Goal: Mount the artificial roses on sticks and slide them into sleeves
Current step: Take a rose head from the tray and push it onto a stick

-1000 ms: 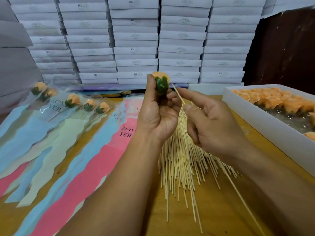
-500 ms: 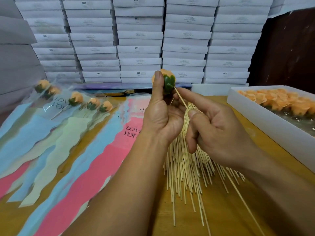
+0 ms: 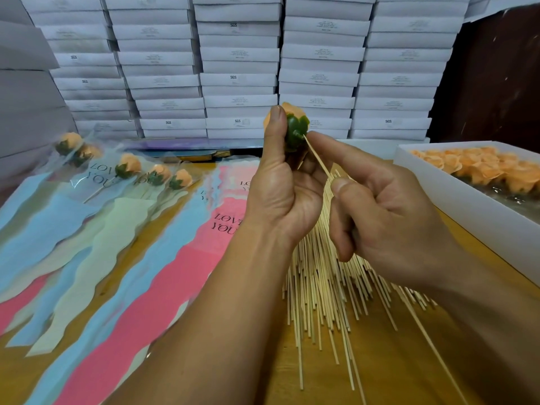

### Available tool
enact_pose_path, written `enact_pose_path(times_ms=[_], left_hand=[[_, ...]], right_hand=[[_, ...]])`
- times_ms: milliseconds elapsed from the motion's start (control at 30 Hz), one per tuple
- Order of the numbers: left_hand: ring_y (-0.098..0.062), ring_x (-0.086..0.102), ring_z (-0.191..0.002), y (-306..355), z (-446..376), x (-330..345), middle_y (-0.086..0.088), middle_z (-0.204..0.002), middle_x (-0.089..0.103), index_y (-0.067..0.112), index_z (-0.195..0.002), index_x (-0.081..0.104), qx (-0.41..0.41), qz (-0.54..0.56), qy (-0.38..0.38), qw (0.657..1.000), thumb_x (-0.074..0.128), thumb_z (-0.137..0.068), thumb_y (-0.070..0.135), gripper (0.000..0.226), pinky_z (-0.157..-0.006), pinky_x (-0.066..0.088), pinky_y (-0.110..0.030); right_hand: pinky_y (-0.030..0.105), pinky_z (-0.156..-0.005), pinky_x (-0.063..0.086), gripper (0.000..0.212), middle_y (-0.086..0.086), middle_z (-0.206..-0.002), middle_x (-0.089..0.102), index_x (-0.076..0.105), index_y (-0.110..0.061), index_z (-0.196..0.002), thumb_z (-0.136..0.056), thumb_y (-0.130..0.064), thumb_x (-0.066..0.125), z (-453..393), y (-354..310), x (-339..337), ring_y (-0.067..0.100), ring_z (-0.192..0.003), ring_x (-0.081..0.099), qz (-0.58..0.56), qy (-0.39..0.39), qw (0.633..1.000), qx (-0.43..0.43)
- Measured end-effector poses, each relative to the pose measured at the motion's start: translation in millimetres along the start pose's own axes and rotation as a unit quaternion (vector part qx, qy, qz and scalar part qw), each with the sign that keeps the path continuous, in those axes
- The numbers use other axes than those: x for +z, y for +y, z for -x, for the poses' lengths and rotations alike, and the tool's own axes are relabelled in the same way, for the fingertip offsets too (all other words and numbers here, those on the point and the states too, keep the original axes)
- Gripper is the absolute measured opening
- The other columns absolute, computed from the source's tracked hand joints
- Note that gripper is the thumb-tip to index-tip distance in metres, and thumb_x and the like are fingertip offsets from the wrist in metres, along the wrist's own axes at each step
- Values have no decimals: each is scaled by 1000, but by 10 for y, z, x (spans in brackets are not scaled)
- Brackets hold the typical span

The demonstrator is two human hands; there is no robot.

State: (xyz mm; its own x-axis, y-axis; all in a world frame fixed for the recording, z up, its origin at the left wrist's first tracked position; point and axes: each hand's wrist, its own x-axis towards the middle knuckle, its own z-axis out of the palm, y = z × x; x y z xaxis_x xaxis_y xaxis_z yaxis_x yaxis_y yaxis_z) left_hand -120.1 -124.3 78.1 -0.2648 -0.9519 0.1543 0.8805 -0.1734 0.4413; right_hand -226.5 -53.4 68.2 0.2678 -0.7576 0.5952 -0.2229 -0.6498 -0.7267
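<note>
My left hand (image 3: 285, 188) holds an orange artificial rose (image 3: 295, 121) with a green base, raised above the table. My right hand (image 3: 385, 211) pinches a thin wooden stick (image 3: 317, 154) between thumb and forefinger; the stick's tip touches the rose's green base. A loose pile of sticks (image 3: 324, 290) lies on the wooden table (image 3: 388, 361) beneath both hands. Coloured sleeves (image 3: 163, 276) printed "LOVE YOU" are fanned out at left, and several finished roses in sleeves (image 3: 128, 166) lie at their far end.
A white box (image 3: 455, 206) full of orange rose heads (image 3: 491, 171) stands at the right edge. Stacks of flat white boxes (image 3: 239, 65) form a wall behind the table. A dark panel (image 3: 496, 77) is at the back right.
The stick's tip has come up to the rose's green base and my right fingers have slid closer to it. The left hand has turned the rose's base slightly toward me.
</note>
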Motion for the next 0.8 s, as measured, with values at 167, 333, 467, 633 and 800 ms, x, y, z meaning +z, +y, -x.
enact_pose_path(times_ms=[167, 333, 467, 633, 800], left_hand=[[-7, 57, -75, -6, 5, 6, 3, -78, 60, 15, -85, 62, -1, 23, -4, 1000, 69, -88, 37, 23, -110, 40, -31], [-7, 56, -76, 12, 17, 14, 3, -80, 59, 14, -88, 62, 4, 22, -3, 1000, 72, -81, 34, 23, -113, 37, -31], [-7, 56, -72, 18, 39, 19, 3, -78, 59, 14, -87, 62, 8, 2, 10, 1000, 67, -89, 37, 23, -98, 45, -27], [-6, 58, -69, 15, 70, 48, 3, -76, 61, 14, -84, 63, 10, -5, 18, 1000, 67, -90, 36, 23, -89, 49, -25], [-6, 56, -73, 18, 92, 69, 4, -78, 59, 15, -84, 62, 8, 3, 14, 1000, 68, -88, 37, 23, -111, 39, -31]], right_hand=[[10, -49, 44, 57, 7, -43, 55, 41, -28, -151, -98, -9, 35, 0, -6, -16, 4, -38, 50, -9, -7, 1000, 9], [7, -50, 43, 57, 6, -43, 56, 43, -27, -150, -97, -10, 35, -4, -20, -44, 3, -37, 50, -22, -17, 999, 18], [6, -48, 41, 56, 6, -43, 55, 44, -26, -149, -96, -10, 36, -2, -29, -48, 3, -36, 49, -21, -22, 999, 17], [7, -47, 42, 56, 7, -43, 56, 44, -27, -150, -97, -9, 36, 0, -35, -60, 3, -36, 49, -22, -27, 999, 19], [7, -46, 41, 56, 6, -43, 55, 42, -23, -151, -99, -5, 35, 3, -40, -53, 2, -35, 48, -21, -24, 999, 22]])
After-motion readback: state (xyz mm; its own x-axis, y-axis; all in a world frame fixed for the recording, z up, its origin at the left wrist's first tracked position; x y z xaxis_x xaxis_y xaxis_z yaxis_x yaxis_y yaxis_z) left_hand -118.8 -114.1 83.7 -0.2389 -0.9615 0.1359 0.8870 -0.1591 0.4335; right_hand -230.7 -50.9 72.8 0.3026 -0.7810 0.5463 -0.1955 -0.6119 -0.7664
